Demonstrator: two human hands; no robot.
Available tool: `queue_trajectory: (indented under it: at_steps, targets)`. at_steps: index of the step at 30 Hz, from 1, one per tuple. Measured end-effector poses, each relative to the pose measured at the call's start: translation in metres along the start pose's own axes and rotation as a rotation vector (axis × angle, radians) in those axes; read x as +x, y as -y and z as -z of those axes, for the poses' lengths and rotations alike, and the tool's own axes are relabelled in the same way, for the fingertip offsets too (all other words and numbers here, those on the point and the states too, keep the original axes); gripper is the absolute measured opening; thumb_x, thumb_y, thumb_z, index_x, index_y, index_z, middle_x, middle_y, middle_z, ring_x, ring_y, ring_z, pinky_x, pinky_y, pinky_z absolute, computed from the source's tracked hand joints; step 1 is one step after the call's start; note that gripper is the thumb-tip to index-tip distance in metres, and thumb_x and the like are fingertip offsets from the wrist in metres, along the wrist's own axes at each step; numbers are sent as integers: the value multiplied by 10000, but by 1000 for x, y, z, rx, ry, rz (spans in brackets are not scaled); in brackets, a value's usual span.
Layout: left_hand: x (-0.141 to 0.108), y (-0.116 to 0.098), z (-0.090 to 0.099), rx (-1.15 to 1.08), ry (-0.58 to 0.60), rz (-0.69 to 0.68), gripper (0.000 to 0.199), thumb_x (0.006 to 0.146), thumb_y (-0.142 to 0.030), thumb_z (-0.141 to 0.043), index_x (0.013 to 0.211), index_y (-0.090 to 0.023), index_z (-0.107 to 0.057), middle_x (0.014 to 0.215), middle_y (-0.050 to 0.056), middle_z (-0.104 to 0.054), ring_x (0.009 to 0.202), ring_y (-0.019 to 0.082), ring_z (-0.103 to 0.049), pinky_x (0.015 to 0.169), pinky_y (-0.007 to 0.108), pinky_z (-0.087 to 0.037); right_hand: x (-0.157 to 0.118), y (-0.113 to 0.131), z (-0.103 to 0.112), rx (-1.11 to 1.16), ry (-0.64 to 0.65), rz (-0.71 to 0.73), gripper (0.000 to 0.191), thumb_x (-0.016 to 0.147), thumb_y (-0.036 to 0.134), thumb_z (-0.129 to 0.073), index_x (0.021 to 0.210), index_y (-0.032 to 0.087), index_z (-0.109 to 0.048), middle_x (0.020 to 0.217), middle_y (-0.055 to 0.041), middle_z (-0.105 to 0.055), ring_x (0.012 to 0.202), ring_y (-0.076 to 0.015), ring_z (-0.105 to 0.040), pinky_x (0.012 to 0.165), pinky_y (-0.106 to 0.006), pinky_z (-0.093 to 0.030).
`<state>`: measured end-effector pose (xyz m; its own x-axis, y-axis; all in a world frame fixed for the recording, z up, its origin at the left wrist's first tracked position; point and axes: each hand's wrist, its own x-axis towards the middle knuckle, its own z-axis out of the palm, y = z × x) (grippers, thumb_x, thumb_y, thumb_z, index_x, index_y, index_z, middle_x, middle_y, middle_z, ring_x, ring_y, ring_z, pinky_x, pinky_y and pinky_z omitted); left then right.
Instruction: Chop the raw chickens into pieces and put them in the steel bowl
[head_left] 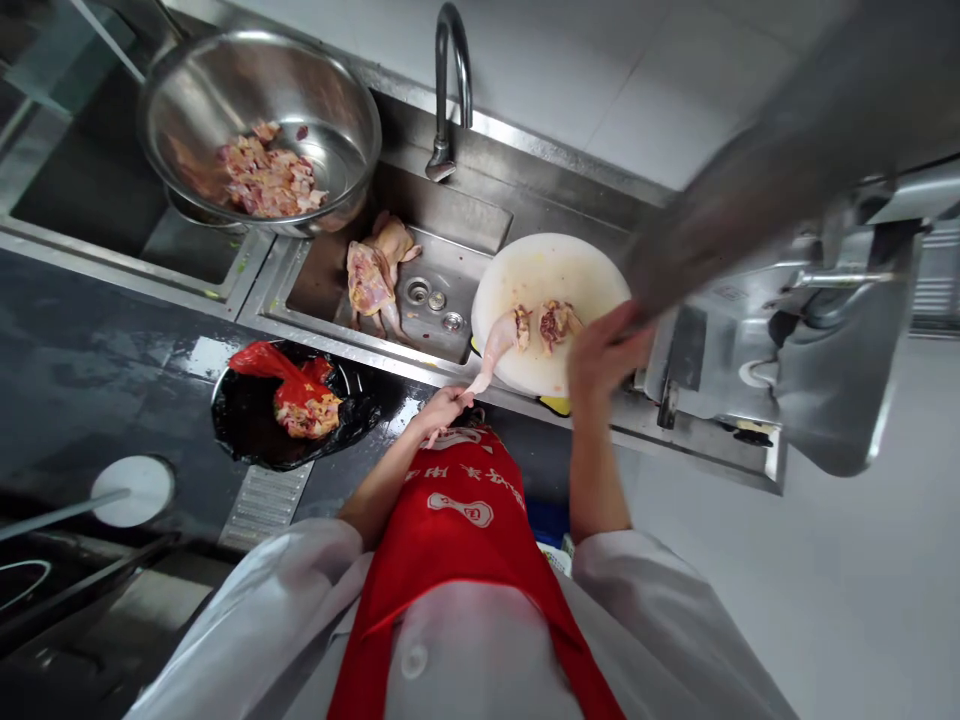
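Observation:
My left hand (442, 411) is closed on the thin end of a raw chicken leg (499, 344), whose cut end rests on a round white cutting board (551, 265). Beside the leg lies another chopped chicken piece (557, 325). Raised over the board's right side, my right hand (606, 352) is wrapped around the handle of a cleaver (735, 200); its broad dark blade is smeared by motion and fills the upper right. In the sink basin left of the board lie larger raw chicken parts (379, 265).
A big steel bowl (352, 120) with chopped meat stands at the sink's left, near the faucet (450, 60). Below, a bin lined with a black bag (240, 415) holds a red bag (262, 362) and scraps. Steel equipment (840, 370) occupies the right side.

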<state>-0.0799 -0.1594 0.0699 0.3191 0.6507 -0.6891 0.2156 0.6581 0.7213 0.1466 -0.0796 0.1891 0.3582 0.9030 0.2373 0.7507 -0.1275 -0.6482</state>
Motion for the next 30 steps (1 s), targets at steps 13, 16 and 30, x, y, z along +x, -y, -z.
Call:
queue_trajectory:
  at_steps: [13,16,30]
  targets:
    - [3,1,9,2,16,14,344,924,-487,-576,836,-155,-605,454,-81,-352,329,45,-231,369,190,-134,22,-55,8,-22,323,-183,402,979,505,-377,1010,177,-608,661,-55,-607,586,-207,-601,602,-326,-491]
    - [4,3,9,7,20,18,358,916,-510,-580,857,-158,-608,464,-83,-356,323,43,-234,371,195,-134,32,-13,28,-62,70,5,448,1003,516,-308,1102,177,-584,866,-113,-666,823,-254,-650,766,-384,-493]
    - [1,0,9,51,-2,22,356,916,-505,-580,886,-153,-619,496,-83,-371,328,37,-254,340,170,-169,-10,-89,-12,-204,539,-312,370,980,404,-353,1046,150,-614,852,-138,-686,807,-273,-665,742,-361,-497]
